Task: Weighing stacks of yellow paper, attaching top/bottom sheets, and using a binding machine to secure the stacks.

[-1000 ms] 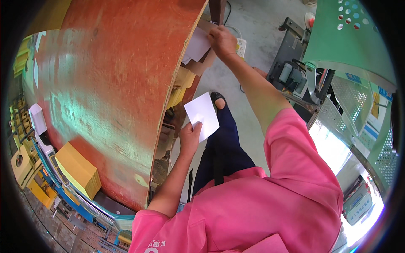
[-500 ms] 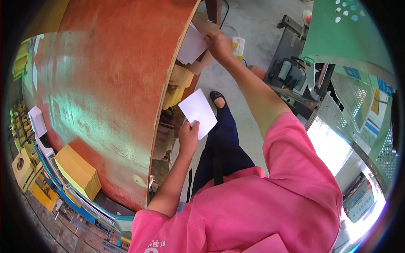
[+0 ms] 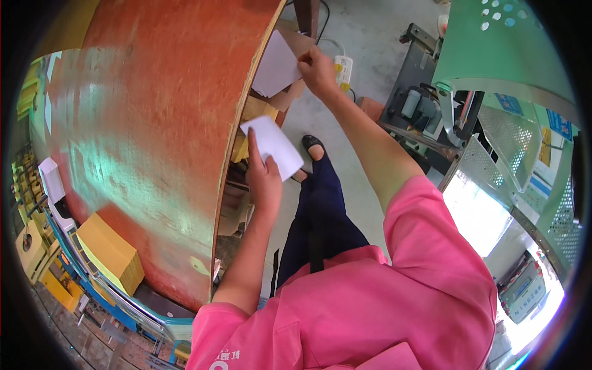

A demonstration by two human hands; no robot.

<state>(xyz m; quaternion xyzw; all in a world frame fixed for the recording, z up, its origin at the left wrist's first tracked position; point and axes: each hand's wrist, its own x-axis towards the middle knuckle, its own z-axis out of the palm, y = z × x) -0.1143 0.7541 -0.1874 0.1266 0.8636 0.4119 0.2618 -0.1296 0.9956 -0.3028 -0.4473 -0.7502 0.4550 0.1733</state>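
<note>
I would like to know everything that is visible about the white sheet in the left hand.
The white sheet looks like paper or thin card: four-sided, pale and blank on its visible face, slightly blurred. The left hand grips it, index finger and thumb lying over that face. It slants from upper left to lower right in the view, beside the edge of the reddish-brown board; contact there is unclear. Whether it is one layer or several cannot be told.

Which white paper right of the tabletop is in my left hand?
The lower paper, held in your left hand; the upper paper overlaps brown cardboard.
</note>
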